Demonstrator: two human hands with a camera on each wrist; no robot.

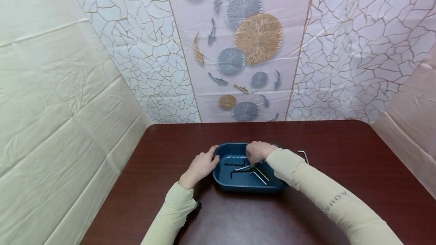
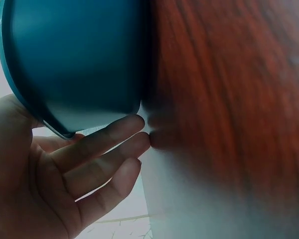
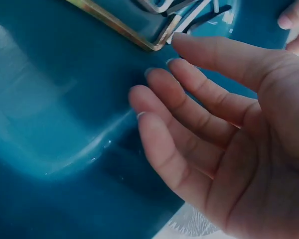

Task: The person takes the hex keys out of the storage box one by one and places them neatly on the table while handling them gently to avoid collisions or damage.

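Observation:
A blue plastic tray [image 1: 238, 189] sits on the table with several hex keys in it. My left hand [image 1: 203, 165] holds its left end, thumb over the rim and the other fingers along the outer wall. Inside the tray is my right hand [image 1: 257, 152], fingers loosely bent and spread from the thumb, nothing between them. Its thumb tip overlaps the short end of a brass-coloured hex key [image 3: 114, 23] in the right wrist view. Silver hex keys [image 1: 260, 179] and black hex keys [image 1: 235, 164] lie around that one.
Another silver hex key [image 1: 303, 155] lies on the dark red-brown table [image 1: 163, 169], right of the tray and partly behind my right sleeve [image 1: 327, 192]. Patterned cloth [image 1: 238, 86] hangs behind the table, with pale cloth walls [image 1: 68, 124] at the sides.

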